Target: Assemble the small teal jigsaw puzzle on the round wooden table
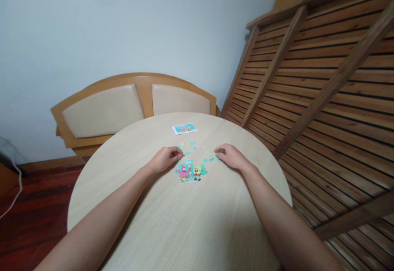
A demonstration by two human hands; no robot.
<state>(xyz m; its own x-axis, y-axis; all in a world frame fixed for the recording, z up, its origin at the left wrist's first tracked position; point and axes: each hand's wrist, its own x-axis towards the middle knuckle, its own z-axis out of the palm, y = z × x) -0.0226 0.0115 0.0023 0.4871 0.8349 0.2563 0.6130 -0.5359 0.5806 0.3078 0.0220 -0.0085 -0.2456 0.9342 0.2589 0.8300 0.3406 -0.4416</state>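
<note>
A partly joined jigsaw puzzle [190,172] with cartoon figures in pink, yellow and teal lies on the round table [184,226]. Just above its left side is my left hand [168,158], its fingers curled and thumb close to them; what the fingertips hold, if anything, is too small to make out. My right hand [232,157] rests beside the loose puzzle pieces [211,159] to the right of the picture. A gap shows between its bent fingers and thumb. More loose teal pieces lie scattered between the hands and beyond.
A reference picture card [184,129] with similar cartoon figures lies toward the far table edge. Behind the table stands a wooden headboard [144,94] with cream panels against the wall. A slatted wooden frame [308,82] leans along the right. A white cable [20,180] hangs at the left.
</note>
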